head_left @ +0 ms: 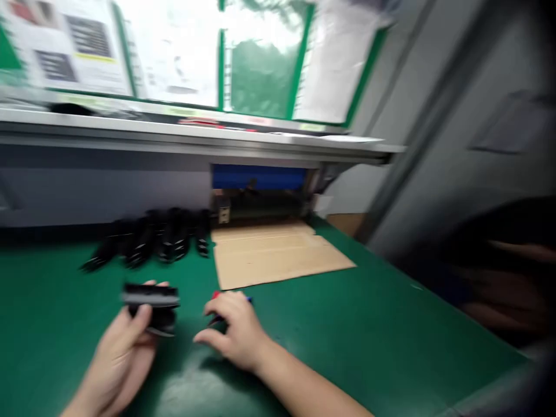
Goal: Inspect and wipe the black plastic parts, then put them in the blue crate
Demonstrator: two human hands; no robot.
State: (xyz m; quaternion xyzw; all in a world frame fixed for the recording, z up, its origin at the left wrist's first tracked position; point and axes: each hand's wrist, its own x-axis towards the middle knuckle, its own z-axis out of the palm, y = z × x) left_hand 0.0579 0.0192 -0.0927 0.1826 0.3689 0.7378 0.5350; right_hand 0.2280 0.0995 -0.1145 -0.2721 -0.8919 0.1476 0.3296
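The picture is smeared by motion. My left hand [124, 341] is closed around a small black plastic part [152, 307] and holds it just above the green mat [356, 347]. My right hand [234, 333] rests on the mat to its right, with its fingers curled over a thin pen-like thing that has a red and a blue end [230, 298]. A row of similar black parts [152, 237] lies on the mat behind my hands.
A flat sheet of cardboard [273, 255] lies behind my right hand. Above the bench runs a grey shelf [195, 136] with green-framed papers [174, 52] over it. Under the shelf sits a blue box [258, 176]. At the right edge is a dark blurred person [499, 266].
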